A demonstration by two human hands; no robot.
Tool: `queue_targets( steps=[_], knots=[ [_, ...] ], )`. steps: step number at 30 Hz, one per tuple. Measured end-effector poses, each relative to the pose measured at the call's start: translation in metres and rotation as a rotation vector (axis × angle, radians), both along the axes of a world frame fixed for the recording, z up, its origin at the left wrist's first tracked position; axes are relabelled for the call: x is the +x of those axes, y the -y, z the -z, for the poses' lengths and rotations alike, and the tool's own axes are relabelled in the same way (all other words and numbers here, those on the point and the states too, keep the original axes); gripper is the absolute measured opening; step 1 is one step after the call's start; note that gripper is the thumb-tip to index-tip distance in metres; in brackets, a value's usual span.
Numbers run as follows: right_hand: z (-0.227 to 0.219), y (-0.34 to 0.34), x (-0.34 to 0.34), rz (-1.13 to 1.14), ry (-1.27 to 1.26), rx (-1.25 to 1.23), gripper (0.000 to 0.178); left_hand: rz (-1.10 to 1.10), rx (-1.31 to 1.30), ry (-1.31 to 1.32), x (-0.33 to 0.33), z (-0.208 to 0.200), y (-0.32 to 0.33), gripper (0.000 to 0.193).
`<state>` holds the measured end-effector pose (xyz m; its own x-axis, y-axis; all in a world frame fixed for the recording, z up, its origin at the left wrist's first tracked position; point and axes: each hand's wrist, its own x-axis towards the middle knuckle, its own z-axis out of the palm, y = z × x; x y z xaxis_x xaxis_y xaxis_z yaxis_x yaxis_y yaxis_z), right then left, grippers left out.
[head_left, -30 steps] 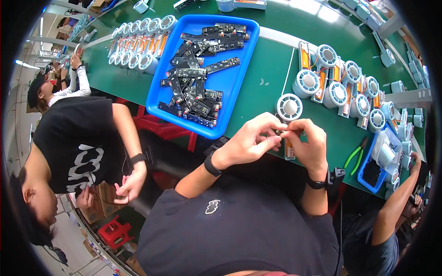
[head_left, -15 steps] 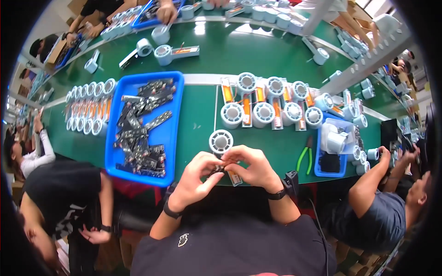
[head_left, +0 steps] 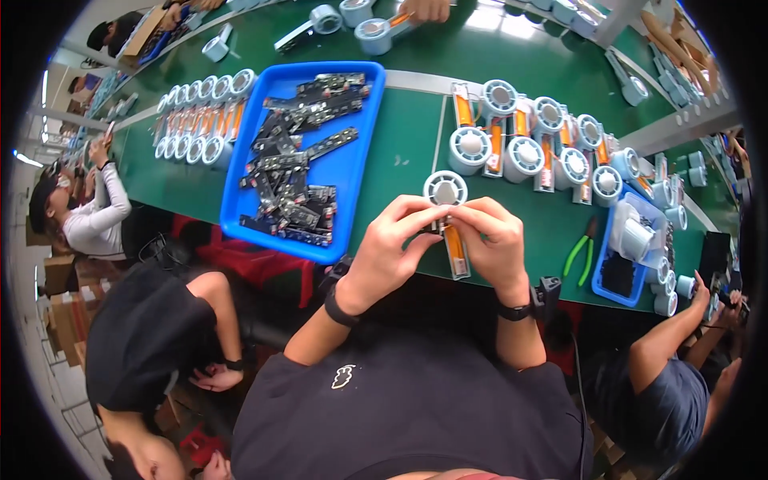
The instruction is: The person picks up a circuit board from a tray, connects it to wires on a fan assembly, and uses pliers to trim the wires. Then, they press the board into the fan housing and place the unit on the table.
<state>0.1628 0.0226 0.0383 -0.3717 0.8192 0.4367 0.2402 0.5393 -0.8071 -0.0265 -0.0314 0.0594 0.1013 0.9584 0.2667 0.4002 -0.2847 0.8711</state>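
Observation:
In front of me lies a half-assembled handheld fan, its pale blue round head (head_left: 446, 189) pointing away and its open handle (head_left: 457, 254) toward me, an orange strip inside. My left hand (head_left: 394, 250) is closed in a pinch just below the fan head. A dark speckled piece, seemingly a small circuit board (head_left: 434, 228), shows in part between its fingers. My right hand (head_left: 494, 240) is closed too, its fingertips pressed at the fan's neck and meeting those of the left. The fingers hide most of what they grip there.
A blue tray (head_left: 370, 152) piled with dark circuit boards (head_left: 304, 160) stands to the left. Rows of fans (head_left: 524, 156) lie right and left. Green-handled pliers (head_left: 578, 258) and a small blue bin (head_left: 632, 296) are at right. Co-workers sit on both sides; another hand (head_left: 428, 10) reaches in across the table.
The view has shifted, so the table's things appear farther right and higher. My fingertips have come together at the fan's neck, and more of the handle shows. Across the table, a hand now touches a fan.

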Motion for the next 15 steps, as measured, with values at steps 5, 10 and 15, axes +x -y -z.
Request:
queue_targets(
  steps=[5,10,15],
  knots=[
    [0.0015,0.0054,-0.0093,-0.039,0.005,0.018,0.017,-0.018,-0.028,0.005,-0.0065,0.0027,0.0074,0.046],
    [-0.0006,0.0066,-0.0106,-0.105,0.02,0.001,0.012,-0.054,-0.07,0.091,-0.0061,0.0035,0.0092,0.042],
    [-0.0013,0.0053,-0.0065,-0.124,0.077,0.05,0.008,-0.037,0.025,0.064,-0.0066,0.0078,0.0086,0.039]
  ],
)
